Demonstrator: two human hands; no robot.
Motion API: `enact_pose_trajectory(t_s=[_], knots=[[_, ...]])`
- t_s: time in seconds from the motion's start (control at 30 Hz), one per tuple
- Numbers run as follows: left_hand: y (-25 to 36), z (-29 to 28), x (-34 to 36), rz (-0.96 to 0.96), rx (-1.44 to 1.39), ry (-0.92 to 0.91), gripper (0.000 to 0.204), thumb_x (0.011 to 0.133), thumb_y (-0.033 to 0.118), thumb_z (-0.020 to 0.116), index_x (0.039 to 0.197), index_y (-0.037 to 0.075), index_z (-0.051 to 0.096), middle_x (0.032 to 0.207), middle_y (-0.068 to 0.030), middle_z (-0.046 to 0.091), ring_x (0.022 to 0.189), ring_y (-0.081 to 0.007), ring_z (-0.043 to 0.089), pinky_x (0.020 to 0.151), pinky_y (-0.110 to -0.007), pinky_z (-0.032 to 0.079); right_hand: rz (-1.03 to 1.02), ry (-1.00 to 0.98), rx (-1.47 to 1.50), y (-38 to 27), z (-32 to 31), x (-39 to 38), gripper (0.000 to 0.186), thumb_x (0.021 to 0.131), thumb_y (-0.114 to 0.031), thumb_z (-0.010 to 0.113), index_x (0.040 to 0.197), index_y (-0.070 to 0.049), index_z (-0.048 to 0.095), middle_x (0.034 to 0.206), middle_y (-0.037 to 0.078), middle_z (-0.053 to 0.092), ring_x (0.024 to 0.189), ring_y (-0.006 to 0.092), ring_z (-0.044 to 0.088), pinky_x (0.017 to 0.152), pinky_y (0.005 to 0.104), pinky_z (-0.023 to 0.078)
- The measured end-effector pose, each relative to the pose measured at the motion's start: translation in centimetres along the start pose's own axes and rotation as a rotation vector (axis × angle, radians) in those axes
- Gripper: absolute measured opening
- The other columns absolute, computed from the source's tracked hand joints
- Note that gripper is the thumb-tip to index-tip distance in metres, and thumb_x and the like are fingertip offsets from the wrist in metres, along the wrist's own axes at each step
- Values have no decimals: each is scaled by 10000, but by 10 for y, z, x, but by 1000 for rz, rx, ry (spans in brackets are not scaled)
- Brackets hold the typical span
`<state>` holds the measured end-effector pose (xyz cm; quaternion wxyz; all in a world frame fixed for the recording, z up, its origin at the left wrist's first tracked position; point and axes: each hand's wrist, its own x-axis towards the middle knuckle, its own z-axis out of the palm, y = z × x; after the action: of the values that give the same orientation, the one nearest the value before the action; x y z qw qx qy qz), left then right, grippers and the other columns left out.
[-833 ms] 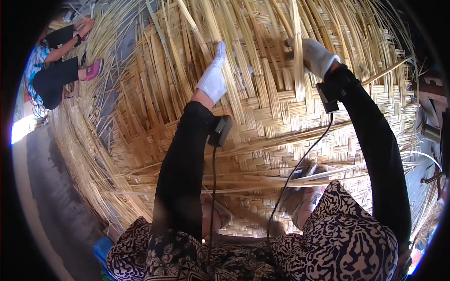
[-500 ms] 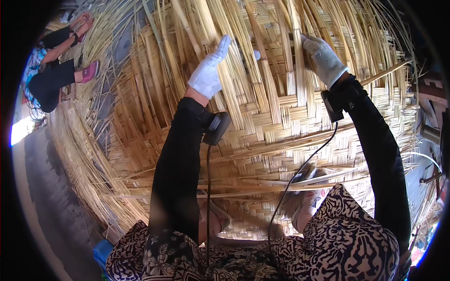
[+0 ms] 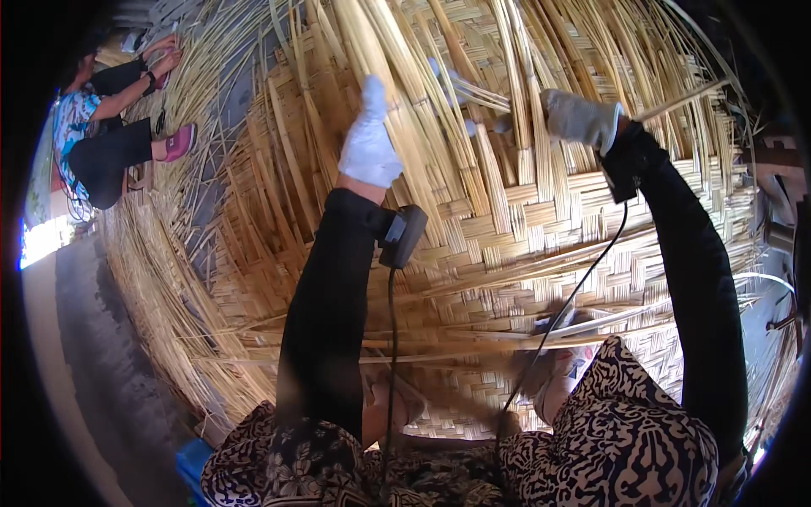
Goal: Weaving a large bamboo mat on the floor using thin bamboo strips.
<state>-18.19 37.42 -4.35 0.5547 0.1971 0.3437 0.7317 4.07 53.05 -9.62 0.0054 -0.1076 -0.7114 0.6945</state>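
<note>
My left hand point(image 3: 370, 145), in a white glove, grips several raised bamboo strips point(image 3: 414, 127). Its thumb points up along them, and its fingers pass underneath; bluish-white glove tips show through the gaps between strips. My right hand point(image 3: 583, 120), gloved too, is closed at the edge of another group of raised strips point(image 3: 530, 127), with its fingers mostly hidden behind them. Between the hands, a few thin strips point(image 3: 481, 95) lie crosswise among the lifted ones. Below both hands spreads the woven bamboo mat point(image 3: 549, 224), tightly plaited on its nearer part.
Long loose strips point(image 3: 473, 342) lie across the mat before my knees. A bundle of unwoven ends point(image 3: 152, 270) fans out at left, beside a grey floor strip point(image 3: 101, 363). Another person point(image 3: 110, 127) sits at the far left. Cables point(image 3: 583, 283) hang from both my wrists.
My right hand has moved slightly down and turned sideways. Thin crosswise strips now show between the hands. My left hand still holds the raised strips, its thumb more upright.
</note>
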Motion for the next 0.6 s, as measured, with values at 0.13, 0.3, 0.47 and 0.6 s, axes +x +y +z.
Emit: enact_pose_trajectory(t_s=[0.13, 0.3, 0.47, 0.6], knots=[[2, 12, -21, 43, -212, -69, 694, 824, 515, 514, 1319, 61, 338, 1273, -142, 439, 1091, -315, 486, 954, -582, 347, 417, 46, 225, -56, -6, -21, 351, 762, 17, 611, 1110, -3, 570, 893, 103, 659, 630, 150, 589, 580, 257, 511], [18, -21, -58, 160, 1, 258, 455, 862, 369, 535, 1207, 81, 463, 1088, -85, 540, 954, -269, 539, 937, -521, 355, 415, 195, -866, -67, -19, -61, 218, 754, -74, 600, 963, -16, 627, 738, 98, 648, 590, 151, 619, 577, 288, 512], [58, -27, -118, 212, 126, 453, 435, 856, 344, 545, 1193, 80, 471, 1062, -78, 547, 934, -255, 543, 905, -491, 372, 818, 123, -574, -56, 7, -107, 193, 805, -216, 567, 932, -102, 658, 676, 93, 644, 590, 178, 629, 599, 326, 503], [120, -32, -190, 278, 242, 604, 419, 852, 324, 553, 1183, 78, 478, 1042, -72, 552, 918, -243, 547, 878, -467, 385, 564, 168, -1053, -89, 23, -127, 178, 801, -261, 622, 853, -96, 662, 704, 88, 643, 647, 195, 629, 663, 319, 502]])
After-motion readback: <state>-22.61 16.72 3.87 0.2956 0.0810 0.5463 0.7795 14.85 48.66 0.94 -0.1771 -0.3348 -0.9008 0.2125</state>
